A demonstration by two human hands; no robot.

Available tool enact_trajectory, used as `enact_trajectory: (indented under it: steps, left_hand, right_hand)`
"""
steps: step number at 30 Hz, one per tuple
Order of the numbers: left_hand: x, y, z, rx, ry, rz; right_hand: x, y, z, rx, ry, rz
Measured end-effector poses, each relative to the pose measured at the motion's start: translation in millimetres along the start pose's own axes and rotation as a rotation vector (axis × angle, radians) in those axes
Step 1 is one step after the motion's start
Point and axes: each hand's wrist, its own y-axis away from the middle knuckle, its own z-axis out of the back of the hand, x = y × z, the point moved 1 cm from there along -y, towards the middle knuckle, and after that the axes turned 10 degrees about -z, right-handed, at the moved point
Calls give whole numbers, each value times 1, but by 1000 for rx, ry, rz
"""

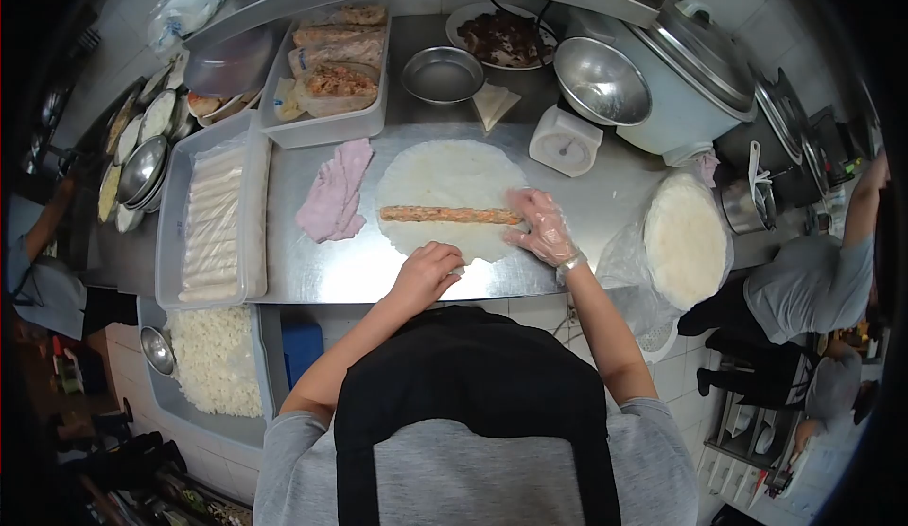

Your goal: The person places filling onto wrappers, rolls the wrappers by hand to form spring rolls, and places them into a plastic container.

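A round white wrapper sheet (454,171) lies flat on the steel table, with a long strip of orange-brown filling (449,215) across its middle. My left hand (430,269) is bare, its fingers curled together at the sheet's near edge; whether they pinch the edge is hidden. My right hand (542,228) wears a clear plastic glove, its fingers apart at the right end of the filling strip. A pink cloth (337,191) lies left of the sheet. Further right, a stack of round white sheets (687,240) rests on plastic wrap.
Left stands a tub of white rolls (216,223), behind it a tub of bagged filling (383,114). Behind the sheet are a metal bowl (443,75), a white scale (566,142) and a larger bowl (602,81). A rice tray (214,360) sits lower left. People stand at both sides.
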Motion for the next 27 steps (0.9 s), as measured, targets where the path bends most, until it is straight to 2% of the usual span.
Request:
enact_trajectory:
  steps: [5, 7, 10, 14, 17, 19, 20, 22, 25, 27]
  left_hand:
    - [7, -2, -5, -22, -42, -42]
    - [8, -1, -4, -37, -71, -47]
    - [11, -2, -3, -49, -62, -121]
    - [14, -7, 3, -48, -7, -93]
    - [17, -9, 6, -50, 12, -107]
    - [17, -14, 12, -60, 23, -93]
    - [17, -17, 15, -71, 31, -69]
    - [23, -31, 22, -91, 37, -92]
    - [36, -60, 34, -109, 33, -38]
    - [46, -80, 44, -146, 27, 20]
  right_hand:
    - [-15, -4, -4, 85, 54, 111]
    - [2, -5, 1, 90, 92, -12]
    - [17, -9, -2, 102, 184, -8]
    - [52, -26, -21, 61, 237, 103]
    - [70, -48, -42, 134, 349, 204]
    - [81, -63, -36, 411, 213, 83]
    - [77, -67, -32, 403, 216, 68]
    - [62, -69, -15, 178, -350, -122]
    - [46, -54, 14, 258, -380, -152]
    - [47, -41, 11, 203, -282, -83]
